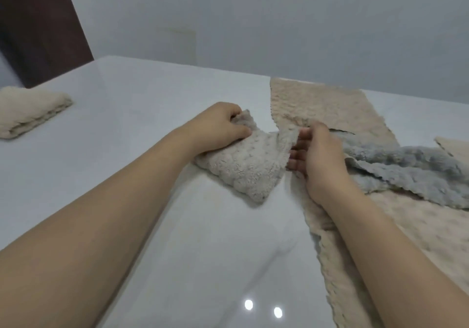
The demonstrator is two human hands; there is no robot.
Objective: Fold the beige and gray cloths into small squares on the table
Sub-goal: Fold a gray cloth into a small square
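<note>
The step in hand looks like the last fold of a beige cloth (pixel 243 165), which lies in the middle of the white tabletop (pixel 127 114) as a thick, partly folded wad. The left hand (pixel 218 127) has its grip curled round the wad's far left corner, thumb on top, pinching the fabric. The right hand (pixel 317 155) stands edge-on at the wad's right side, its fingers (pixel 295 153) straight and held together against the cloth, while the thumb seems to catch a raised flap just above; whether that flap is truly pinched cannot be told.

Right of the hands a larger beige cloth (pixel 330 109) lies flat and unfolded, running from the far edge toward the near right. A gray cloth (pixel 406 167) lies crumpled across it, also unfolded. At the far left a folded beige cloth (pixel 28 111) sits well apart from the rest, apparently finished.

So the task seems early to midway: one square done, one nearly formed, at least two cloths untouched. The next move likely calls for bringing the raised flap over and pressing the wad flat so its edges meet, then setting it aside. The pile is plush and springy, so the fold may bulge open unless pressed down firmly.
</note>
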